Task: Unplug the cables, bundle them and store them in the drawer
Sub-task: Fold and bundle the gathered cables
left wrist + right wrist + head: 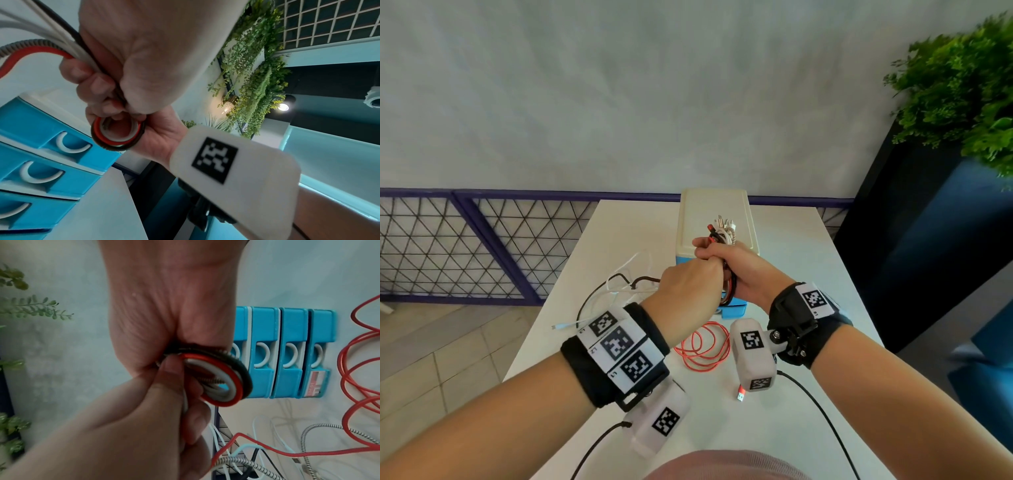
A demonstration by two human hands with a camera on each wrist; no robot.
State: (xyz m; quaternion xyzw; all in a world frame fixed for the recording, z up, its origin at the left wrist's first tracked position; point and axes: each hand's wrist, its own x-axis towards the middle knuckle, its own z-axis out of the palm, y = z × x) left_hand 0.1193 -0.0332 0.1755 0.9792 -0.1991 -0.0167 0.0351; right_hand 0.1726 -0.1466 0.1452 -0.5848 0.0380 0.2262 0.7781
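**Head view: winding several cables into one coil in front of the drawer unit**

Head view showed both of my hands meeting above the white table point(791, 342), just in front of the blue drawer unit point(732, 310). My right hand point(750, 274) was curled round the cable bundle point(724, 236), with the plug ends standing up out of the fist. My left hand point(690, 286) was closed on the loose runs that fed into it. The left wrist view showed a tight coil point(117, 135) of red, white and dark braided cable looped below the fingers; the right wrist view showed the same coil point(216, 382) edge-on, with the left thumb point(170, 369) pressed against it.

Much cable was not yet gathered: the red cable point(703, 346) lay in loose loops on the table near the right wrist, and white and dark tails point(616, 284) trailed to the left.

I judged the step in hand to be winding, well short of storage. To do it well, I would keep the right hand as the fixed anchor, let the left hand feed slack evenly, and lay each turn beside the last. I would also draw the tails in slowly, since the braided and red runs crossed on the table and could snag. All the drawer fronts point(292, 353) looked closed, so one hand would have to be freed before storing.
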